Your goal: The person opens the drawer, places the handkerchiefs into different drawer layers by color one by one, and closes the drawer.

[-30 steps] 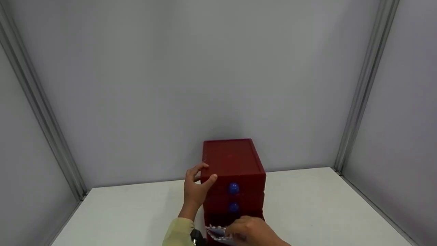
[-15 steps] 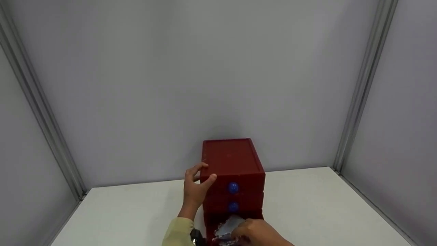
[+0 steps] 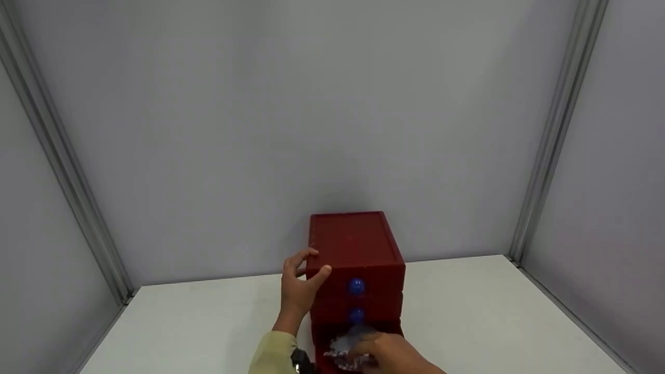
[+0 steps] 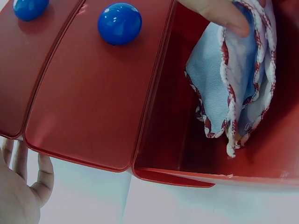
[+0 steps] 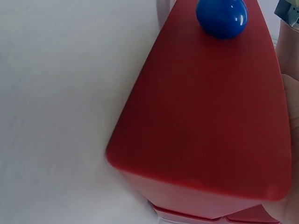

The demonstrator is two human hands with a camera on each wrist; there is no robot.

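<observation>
Left hand: the left hand (image 3: 297, 288) grips the upper left front corner of the red drawer unit (image 3: 356, 244); thumb on the front face, fingers (image 3: 300, 257) curled round the side edge.
Right hand: the right hand (image 3: 387, 353) reaches into the open bottom drawer (image 4: 219, 172), fingers bent down onto a cloth (image 4: 233, 88) and holding it; one fingertip (image 4: 219, 14) presses the top fold in the left wrist view.
Cloth: pale blue, red-and-white stitched border, bunched in folds, lying inside the bottom drawer against its floor.
Drawer unit: three drawers; upper two closed, each with a blue knob (image 3: 356, 285); bottom one pulled out. Stands on the white surface (image 3: 467, 311) near the back wall.
Markings: no brand, label or writing legible on unit or cloth.
Sleeve: pale yellow cuff (image 3: 273, 353) on the left forearm.
</observation>
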